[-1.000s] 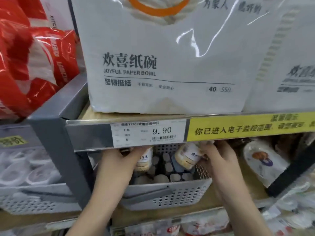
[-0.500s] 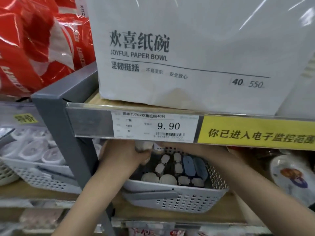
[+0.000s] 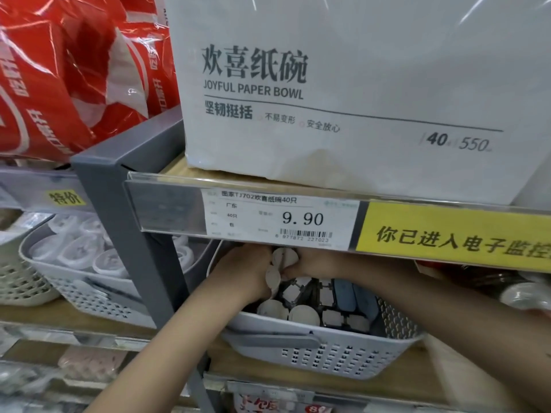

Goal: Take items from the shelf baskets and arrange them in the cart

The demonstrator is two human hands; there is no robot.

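A white perforated basket (image 3: 322, 356) with a grey handle sits on the lower shelf, under the price rail. It holds small round white-capped containers (image 3: 304, 314), white blocks and blue items (image 3: 354, 296). Both hands reach into its back part. My left hand (image 3: 241, 272) grips small round white containers (image 3: 272, 278), fingers curled round them. My right hand (image 3: 307, 263) meets it from the right and holds another white round container (image 3: 284, 256) just beneath the rail. The fingertips are partly hidden by the rail. No cart is in view.
A grey shelf post (image 3: 131, 257) stands left of my left arm. Beyond it, another white basket (image 3: 89, 299) holds round white tubs. A large paper bowl pack (image 3: 343, 93) and red packs (image 3: 68, 76) sit on the upper shelf. Wrapped goods (image 3: 518, 293) lie at right.
The view has moved closer and slightly right. My right hand has come left to meet the left hand at the back of the basket, and both now hold round white containers.
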